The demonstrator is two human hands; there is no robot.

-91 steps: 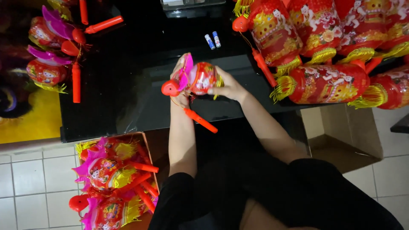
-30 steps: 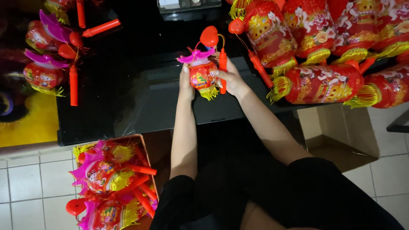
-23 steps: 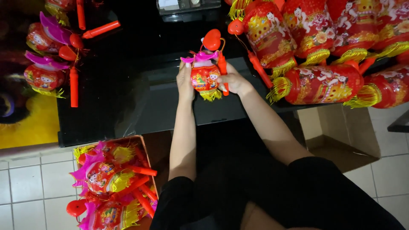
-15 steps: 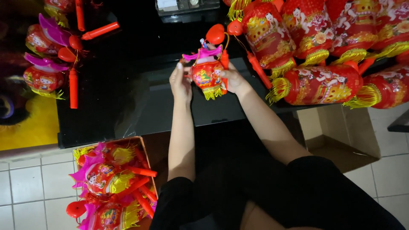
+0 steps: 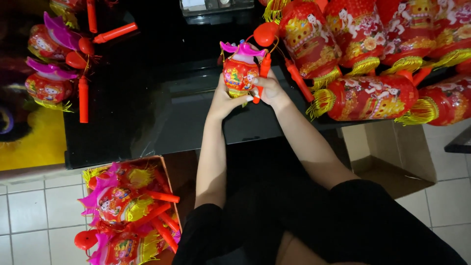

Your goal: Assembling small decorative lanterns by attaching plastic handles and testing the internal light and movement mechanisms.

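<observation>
Black table (image 5: 127, 122), small lantern (image 5: 239, 73) upright, pink top away, both hands' fingers (image 5: 226, 93) gripping it.

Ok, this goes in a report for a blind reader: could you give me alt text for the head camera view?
Both hands, left hand and right hand, hold a small red paper lantern with a pink top and an orange stick handle above a black glossy table. Larger red lanterns with yellow tassels lie at the right.
</observation>
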